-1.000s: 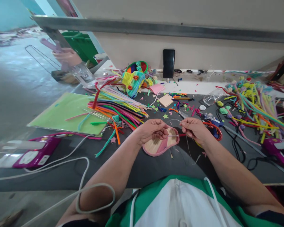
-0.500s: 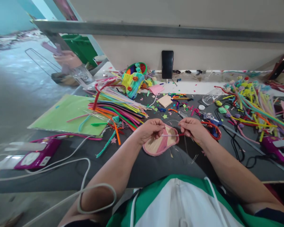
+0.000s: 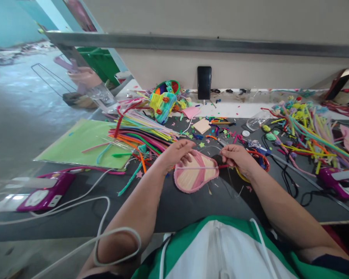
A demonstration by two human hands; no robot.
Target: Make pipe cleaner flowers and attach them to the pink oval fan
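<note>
A pink-edged, rounded piece (image 3: pixel 192 181) with pink bands over a pale surface lies on the dark table, with a thin pale pink strip (image 3: pixel 196 168) across it. Above its upper left edge is my left hand (image 3: pixel 178 155), fingers apart and slightly curled, nothing visibly gripped. My right hand (image 3: pixel 234 157) is closed in a pinch just right of the piece; what it holds is too small to make out. A thin clear thread loops near its fingertips. Beside that hand, a red stem reaches the piece's right end.
Colourful pipe cleaners (image 3: pixel 151 128) lie at centre left, more (image 3: pixel 311 124) at the right. A green sheet (image 3: pixel 75 143) is at the left. A phone (image 3: pixel 204 82) stands at the back. Purple glue-gun-like devices or sockets (image 3: pixel 50 192) with cables flank the table; scraps and a clear bottle (image 3: pixel 257 120) lie behind.
My left hand has opened and moved up and left, off the pale pink strip, uncovering more of the piece. My right hand stays pinched in nearly the same place.
</note>
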